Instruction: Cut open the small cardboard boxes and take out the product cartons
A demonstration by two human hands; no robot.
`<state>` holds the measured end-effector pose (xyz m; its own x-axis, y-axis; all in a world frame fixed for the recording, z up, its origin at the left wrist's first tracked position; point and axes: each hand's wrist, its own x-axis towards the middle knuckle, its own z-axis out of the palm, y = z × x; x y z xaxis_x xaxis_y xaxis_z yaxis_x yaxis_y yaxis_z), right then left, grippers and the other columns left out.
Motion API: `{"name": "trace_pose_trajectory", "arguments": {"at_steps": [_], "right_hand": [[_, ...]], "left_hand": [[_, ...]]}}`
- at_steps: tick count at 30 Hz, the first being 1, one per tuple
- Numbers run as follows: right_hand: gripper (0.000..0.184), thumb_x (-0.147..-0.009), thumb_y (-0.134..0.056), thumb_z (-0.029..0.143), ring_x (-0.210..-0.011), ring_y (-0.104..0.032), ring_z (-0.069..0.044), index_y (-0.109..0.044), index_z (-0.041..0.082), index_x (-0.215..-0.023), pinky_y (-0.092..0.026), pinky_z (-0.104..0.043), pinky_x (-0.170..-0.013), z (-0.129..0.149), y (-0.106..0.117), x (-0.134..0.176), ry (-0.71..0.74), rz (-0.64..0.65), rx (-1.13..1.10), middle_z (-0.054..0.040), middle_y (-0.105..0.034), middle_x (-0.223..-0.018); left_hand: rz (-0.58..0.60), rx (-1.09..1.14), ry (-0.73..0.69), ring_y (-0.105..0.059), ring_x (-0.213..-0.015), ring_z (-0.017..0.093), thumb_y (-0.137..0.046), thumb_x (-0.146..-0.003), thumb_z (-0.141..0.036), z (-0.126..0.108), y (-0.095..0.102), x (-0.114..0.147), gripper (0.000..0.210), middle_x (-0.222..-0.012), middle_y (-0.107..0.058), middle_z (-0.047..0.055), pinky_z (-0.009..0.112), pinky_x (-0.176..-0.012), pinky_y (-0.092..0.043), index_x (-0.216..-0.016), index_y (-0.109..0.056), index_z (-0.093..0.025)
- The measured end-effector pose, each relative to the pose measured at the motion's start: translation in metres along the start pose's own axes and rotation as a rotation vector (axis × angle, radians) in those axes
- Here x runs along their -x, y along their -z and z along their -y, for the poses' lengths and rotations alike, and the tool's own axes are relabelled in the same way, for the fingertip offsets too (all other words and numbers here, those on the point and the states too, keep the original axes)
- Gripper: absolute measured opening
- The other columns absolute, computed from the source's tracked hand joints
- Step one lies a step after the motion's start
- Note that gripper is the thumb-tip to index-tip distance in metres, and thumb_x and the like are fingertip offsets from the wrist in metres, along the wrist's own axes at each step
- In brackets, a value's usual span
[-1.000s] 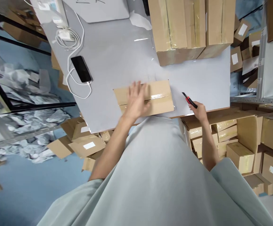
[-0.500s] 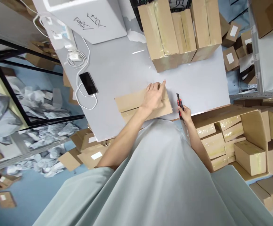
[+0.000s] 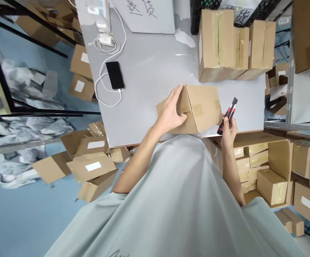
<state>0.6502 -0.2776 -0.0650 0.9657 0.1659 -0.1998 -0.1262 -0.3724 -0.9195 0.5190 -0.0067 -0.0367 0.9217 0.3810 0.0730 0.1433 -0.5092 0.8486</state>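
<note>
A brown cardboard box (image 3: 205, 107) rests near the front edge of the grey table, turned so that a side with a strip of tape shows. My left hand (image 3: 171, 112) grips it at the left, fingers along the far edge and thumb on the near part. In my right hand (image 3: 228, 132) is a red and black box cutter (image 3: 227, 116), pointing up and away to the right. That hand is close against the box's right end; whether its fingertips touch the cardboard I cannot tell.
Several taped boxes (image 3: 216, 43) stand at the back right before a black crate (image 3: 264, 10). A phone (image 3: 115, 75) with a white cable lies at the left, near a white container (image 3: 152, 18). Below the table's right edge, a large carton (image 3: 280, 167) holds smaller boxes.
The box has been turned, so a different side now faces up. My left hand turned with it, and my right hand brought the box cutter up beside its right end. The view has shifted.
</note>
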Motion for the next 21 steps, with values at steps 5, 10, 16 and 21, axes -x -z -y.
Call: {"name": "trace_pose_trajectory", "arguments": {"at_steps": [5, 10, 16, 21], "right_hand": [[0.046, -0.1, -0.065, 0.066, -0.074, -0.064, -0.017, -0.068, 0.021, -0.108, -0.052, -0.029, -0.073, 0.039, -0.026, 0.039, 0.07, 0.054, 0.142, 0.0024, -0.067, -0.083], [0.051, -0.103, -0.058, 0.068, -0.076, -0.068, -0.02, -0.07, 0.02, -0.117, -0.055, -0.032, -0.077, 0.058, -0.051, 0.073, 0.041, 0.115, 0.218, 0.0027, -0.068, -0.076], [0.058, -0.109, -0.052, 0.065, -0.091, -0.076, -0.02, -0.072, 0.018, -0.137, -0.065, -0.035, -0.079, 0.074, -0.079, 0.117, 0.169, 0.163, 0.436, -0.0156, -0.075, -0.132], [0.048, -0.112, -0.054, 0.057, -0.125, -0.076, -0.029, -0.078, 0.019, -0.129, -0.064, -0.045, -0.106, 0.101, -0.093, 0.147, 0.45, 0.019, 0.654, -0.018, -0.076, -0.133]], "left_hand": [[-0.051, 0.064, 0.069, -0.038, -0.172, 0.039, -0.082, -0.09, -0.029, 0.033, 0.032, 0.032, 0.115, -0.186, -0.036, 0.009, 0.054, -0.141, -0.037, -0.183, -0.015, -0.038], [-0.036, 0.169, 0.136, -0.042, -0.169, 0.038, -0.078, -0.086, -0.024, 0.057, 0.062, 0.064, 0.112, -0.184, -0.038, 0.012, 0.054, -0.131, -0.051, -0.183, -0.022, -0.037], [0.011, 0.325, 0.234, -0.044, -0.167, 0.043, -0.08, -0.085, -0.033, 0.099, 0.09, 0.101, 0.111, -0.182, -0.04, 0.015, 0.058, -0.12, -0.06, -0.182, -0.026, -0.037], [0.02, 0.387, 0.247, -0.052, -0.162, 0.042, -0.076, -0.087, -0.039, 0.112, 0.113, 0.114, 0.094, -0.178, -0.049, 0.013, 0.061, -0.125, -0.056, -0.176, -0.044, -0.036]]}}
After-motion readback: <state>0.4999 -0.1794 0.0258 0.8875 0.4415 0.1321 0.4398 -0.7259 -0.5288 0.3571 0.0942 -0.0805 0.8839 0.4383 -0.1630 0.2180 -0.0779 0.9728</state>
